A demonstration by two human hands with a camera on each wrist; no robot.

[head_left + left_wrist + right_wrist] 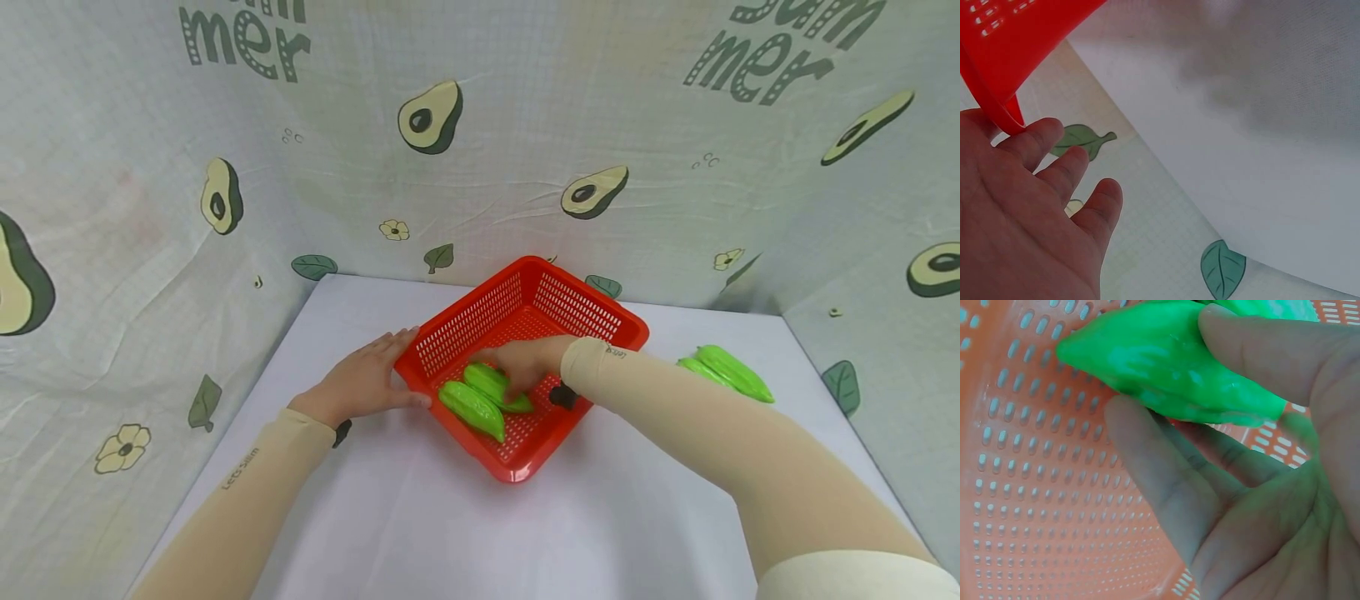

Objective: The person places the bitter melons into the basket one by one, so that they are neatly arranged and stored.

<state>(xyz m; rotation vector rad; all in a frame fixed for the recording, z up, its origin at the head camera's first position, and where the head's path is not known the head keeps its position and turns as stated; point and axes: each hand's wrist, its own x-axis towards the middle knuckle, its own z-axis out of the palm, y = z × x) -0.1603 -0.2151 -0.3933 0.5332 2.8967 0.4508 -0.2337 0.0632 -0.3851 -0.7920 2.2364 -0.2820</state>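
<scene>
So your red basket (525, 333) sits on the white desk (420, 517), turned cornerwise toward you. Inside it there are two green toy pods: one (472, 408) lying loose on the perforated floor near the front-left wall, and a second one (491, 385) just behind it, touching or nearly touching the first. Your right hand (528, 362) is down in the basket on that second pod, and the right wrist view shows the fingers (1166, 487) and thumb pinching it, thumb on top and fingers underneath, low over the basket floor. Your left hand (363, 382) rests flat against the basket's left outer wall, fingers (1054, 162) straight and slightly spread, touching the rim. Outside the basket, more green pods (723, 373) lie on the desk off to the right, well apart from it. Avocado-print cloth (150, 250) wraps around behind everything
</scene>
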